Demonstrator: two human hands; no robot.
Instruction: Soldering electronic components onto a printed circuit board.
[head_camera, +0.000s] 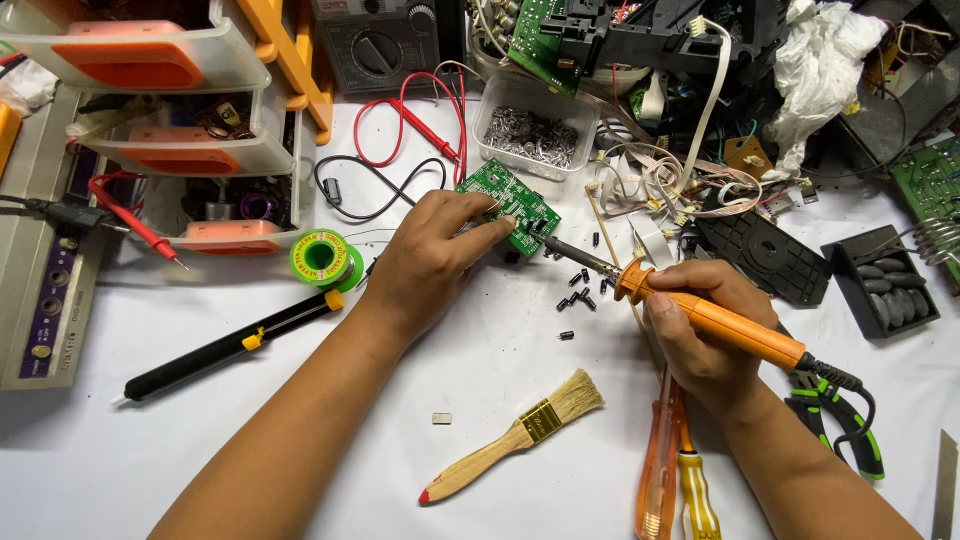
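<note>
hands: left fingers around one circuit board, right fingers around one soldering iron

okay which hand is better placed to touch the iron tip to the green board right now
Right. The right hand grips the orange soldering iron, its tip beside the green circuit board; the left hand holds that board.

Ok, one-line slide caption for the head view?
Left hand steadies small green circuit board; right hand touches orange-handled soldering iron to it.

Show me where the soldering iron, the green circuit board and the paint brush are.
soldering iron (735, 328), head view, on its orange handle.
green circuit board (520, 205), head view, on its top face.
paint brush (500, 450), head view, on its wooden handle.
</note>
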